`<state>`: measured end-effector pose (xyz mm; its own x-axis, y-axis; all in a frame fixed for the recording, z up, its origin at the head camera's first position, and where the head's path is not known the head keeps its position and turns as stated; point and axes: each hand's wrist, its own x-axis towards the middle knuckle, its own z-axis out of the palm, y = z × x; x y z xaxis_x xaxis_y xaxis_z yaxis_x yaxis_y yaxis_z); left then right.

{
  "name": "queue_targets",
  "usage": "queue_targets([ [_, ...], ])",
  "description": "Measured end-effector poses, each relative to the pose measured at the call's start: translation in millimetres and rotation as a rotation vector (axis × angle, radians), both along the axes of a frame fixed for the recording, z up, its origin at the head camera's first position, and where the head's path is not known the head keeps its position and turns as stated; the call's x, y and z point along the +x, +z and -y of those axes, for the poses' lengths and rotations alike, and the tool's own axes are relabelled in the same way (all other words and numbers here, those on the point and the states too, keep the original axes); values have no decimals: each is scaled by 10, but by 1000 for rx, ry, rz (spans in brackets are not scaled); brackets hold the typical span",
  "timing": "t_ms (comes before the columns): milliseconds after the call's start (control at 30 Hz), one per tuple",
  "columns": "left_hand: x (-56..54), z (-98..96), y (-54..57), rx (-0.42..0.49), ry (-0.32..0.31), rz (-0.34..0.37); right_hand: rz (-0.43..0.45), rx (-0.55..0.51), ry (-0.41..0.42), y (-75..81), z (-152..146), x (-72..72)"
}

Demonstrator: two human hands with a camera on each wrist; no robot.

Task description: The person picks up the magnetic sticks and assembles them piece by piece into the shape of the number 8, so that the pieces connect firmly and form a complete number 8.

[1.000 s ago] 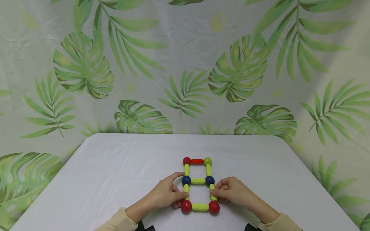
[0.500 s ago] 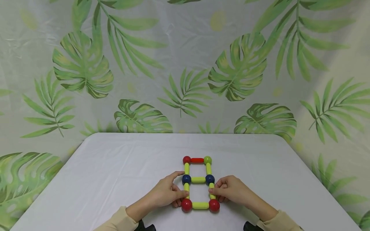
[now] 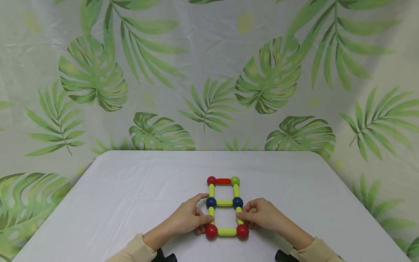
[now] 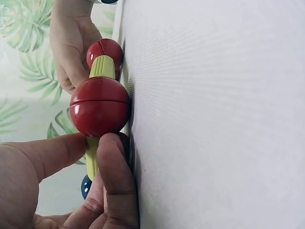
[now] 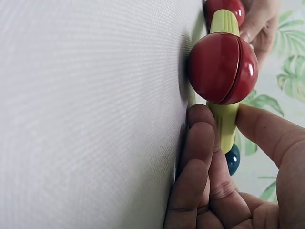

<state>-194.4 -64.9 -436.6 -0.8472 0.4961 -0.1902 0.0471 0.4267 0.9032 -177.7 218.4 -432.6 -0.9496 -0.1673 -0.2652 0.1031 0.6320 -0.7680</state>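
Observation:
A flat frame of balls joined by rods lies on the white table. At its near end are two large red balls [image 3: 211, 231] with a yellow-green rod [image 3: 227, 231] between them. Two dark blue balls [image 3: 237, 202] sit in the middle row; a small red ball [image 3: 211, 181], a red rod [image 3: 223, 181] and a green ball [image 3: 235, 181] form the far end. My left hand [image 3: 188, 216] pinches the left lower yellow-green rod [image 4: 91, 160], its index finger reaching beside the left blue ball. On the other side, my right hand [image 3: 263, 215] pinches the right lower yellow-green rod [image 5: 224, 125].
The white tabletop [image 3: 137, 182] spreads around the frame on all sides. Behind it hangs a leaf-printed cloth [image 3: 209, 65]. Dark objects [image 3: 285, 256] show at each wrist near the bottom edge.
My right hand and its rod have shifted very slightly left and away from me. The frame sits slightly higher in the head view, partly because the view itself has shifted. Both hands keep their hold.

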Motion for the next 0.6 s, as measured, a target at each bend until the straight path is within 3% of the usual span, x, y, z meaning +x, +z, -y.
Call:
queue_targets([
  [600, -51, 4, 27, -11, -5, 7, -3, 12, 56, 59, 21, -40],
])
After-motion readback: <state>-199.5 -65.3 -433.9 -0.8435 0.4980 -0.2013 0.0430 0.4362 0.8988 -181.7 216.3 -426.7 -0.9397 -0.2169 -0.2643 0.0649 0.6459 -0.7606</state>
